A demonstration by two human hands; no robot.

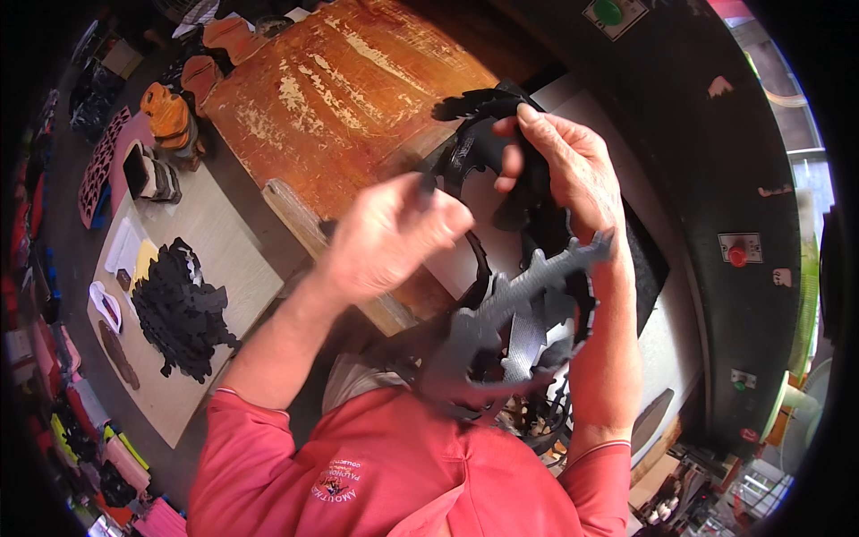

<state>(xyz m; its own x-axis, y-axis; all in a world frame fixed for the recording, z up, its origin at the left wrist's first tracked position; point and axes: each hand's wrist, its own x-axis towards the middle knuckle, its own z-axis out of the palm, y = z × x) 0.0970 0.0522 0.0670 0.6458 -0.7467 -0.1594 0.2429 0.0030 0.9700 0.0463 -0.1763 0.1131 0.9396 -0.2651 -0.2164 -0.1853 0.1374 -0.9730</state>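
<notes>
My right hand (577, 170) pinches the edge of a black sheet scrap (483, 134) between thumb and fingers. The scrap is full of cut-out holes with jagged edges. Part of such black scrap (523, 300) hangs down by my right forearm, in front of my red shirt. To its left is my left hand (385, 237), smeared by motion, with its fingers curled in. A small dark piece shows at its fingertips; its exact shape is blurred. Lower left, a heap of cut black pieces (183, 309) lies on a pale side table (242, 277).
A worn orange board (313, 98) spreads ahead of me. Orange shaped pieces (170, 116) and a small stack of pads (157, 174) stand at the left. A dark machine beam (698, 161) with red and green buttons curves along the right.
</notes>
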